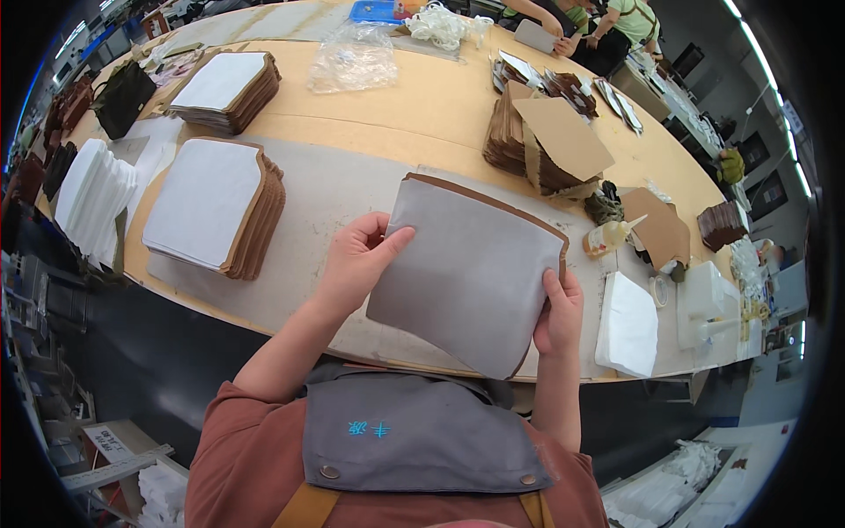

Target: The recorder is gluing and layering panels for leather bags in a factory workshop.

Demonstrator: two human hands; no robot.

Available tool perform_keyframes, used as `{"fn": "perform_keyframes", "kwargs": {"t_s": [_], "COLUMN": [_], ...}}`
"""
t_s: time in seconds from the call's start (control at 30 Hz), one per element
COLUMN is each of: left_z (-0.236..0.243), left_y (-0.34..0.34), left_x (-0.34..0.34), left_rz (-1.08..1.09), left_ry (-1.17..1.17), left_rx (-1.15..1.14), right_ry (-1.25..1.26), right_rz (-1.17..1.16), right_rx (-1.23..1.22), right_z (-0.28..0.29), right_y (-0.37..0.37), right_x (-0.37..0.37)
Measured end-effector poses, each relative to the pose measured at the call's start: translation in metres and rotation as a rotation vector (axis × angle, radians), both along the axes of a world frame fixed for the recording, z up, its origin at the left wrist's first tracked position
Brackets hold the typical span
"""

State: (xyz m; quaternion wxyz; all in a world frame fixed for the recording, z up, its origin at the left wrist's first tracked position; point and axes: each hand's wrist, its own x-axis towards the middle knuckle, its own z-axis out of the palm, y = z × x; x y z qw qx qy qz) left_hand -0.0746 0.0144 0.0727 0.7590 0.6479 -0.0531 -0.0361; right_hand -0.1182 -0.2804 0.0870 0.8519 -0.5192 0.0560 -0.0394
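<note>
Between my hands is a brown leather panel (466, 273) with a grey-white sheet covering its upper face; brown shows along the far and right edges. My left hand (359, 260) pinches its left edge, thumb on top. My right hand (559, 312) grips the right edge, thumb also on top. The panel is held above the near edge of the table, slightly tilted. To the left stands a neat stack of similar white-topped brown panels (207, 207). Beyond it is a second such stack (224, 88).
A pile of brown panels (546, 141) lies beyond my right hand. Nearby stand a glue bottle (607, 238) and a white sheet stack (628, 324). Folded white material (92, 198) sits far left; a clear plastic bag (352, 57) lies at the back. Other people work across the table.
</note>
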Motion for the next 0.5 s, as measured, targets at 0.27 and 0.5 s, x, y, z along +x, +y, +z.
{"fn": "perform_keyframes", "kwargs": {"t_s": [0.27,0.5], "left_z": [0.015,0.018], "left_y": [0.009,0.018], "left_x": [-0.018,-0.03], "left_rz": [0.092,0.026], "left_ry": [-0.002,-0.084], "left_rx": [-0.304,-0.331], "right_ry": [-0.019,0.005], "right_rz": [0.001,-0.024], "right_rx": [-0.023,-0.045], "right_z": [0.009,0.025], "right_y": [0.008,0.018], "right_x": [-0.011,-0.017]}}
